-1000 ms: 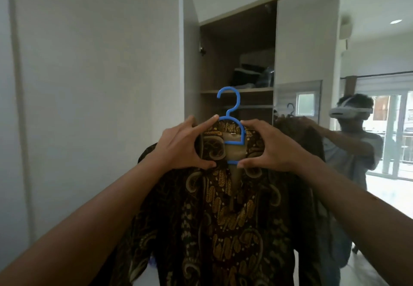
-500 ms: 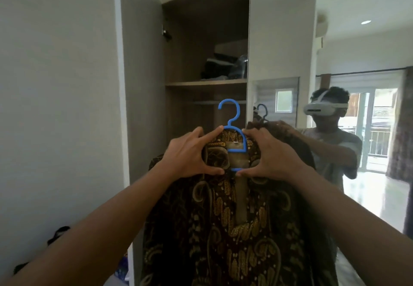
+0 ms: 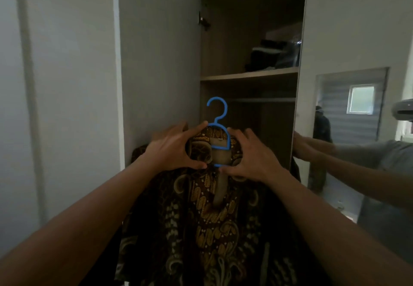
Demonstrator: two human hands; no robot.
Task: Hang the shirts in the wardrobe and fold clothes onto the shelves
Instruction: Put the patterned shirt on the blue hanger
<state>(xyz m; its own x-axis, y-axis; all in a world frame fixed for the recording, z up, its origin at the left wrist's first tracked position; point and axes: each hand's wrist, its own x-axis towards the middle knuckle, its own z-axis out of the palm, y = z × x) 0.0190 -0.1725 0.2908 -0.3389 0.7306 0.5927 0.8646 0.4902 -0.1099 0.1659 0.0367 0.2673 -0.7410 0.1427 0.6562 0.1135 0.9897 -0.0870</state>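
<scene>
— Two hands on one shirt, then?

— Yes. The left hand (image 3: 176, 149) and the right hand (image 3: 250, 156) both grip the collar of the brown-and-gold patterned shirt (image 3: 212, 218). Their fingers (image 3: 199, 128) are curled round the shoulders of the thin blue plastic hanger (image 3: 220, 127) it sits on. That hold is the same as a second ago.

— So what has changed?

— The person has closed in on the open wooden wardrobe (image 3: 245, 17). A second ago its opening stood off, up and to the right. Now it fills the middle of the view, and the hanger's hook stands at the opening's left edge, about level with the grey metal rail (image 3: 261, 100).

— Is the hook on the rail?

— Not yet. It is free, to the left of the bare stretch of rail, and the shirt hangs in the air between the two arms.

— What's left for this one?

— I'd judge a lift and a reach inward to the right, then lowering the hook over the rail. The wooden shelf (image 3: 250, 76) just above leaves little headroom, so the hook could knock its front edge. Dark folded clothes (image 3: 268, 60) already lie on that shelf.
</scene>
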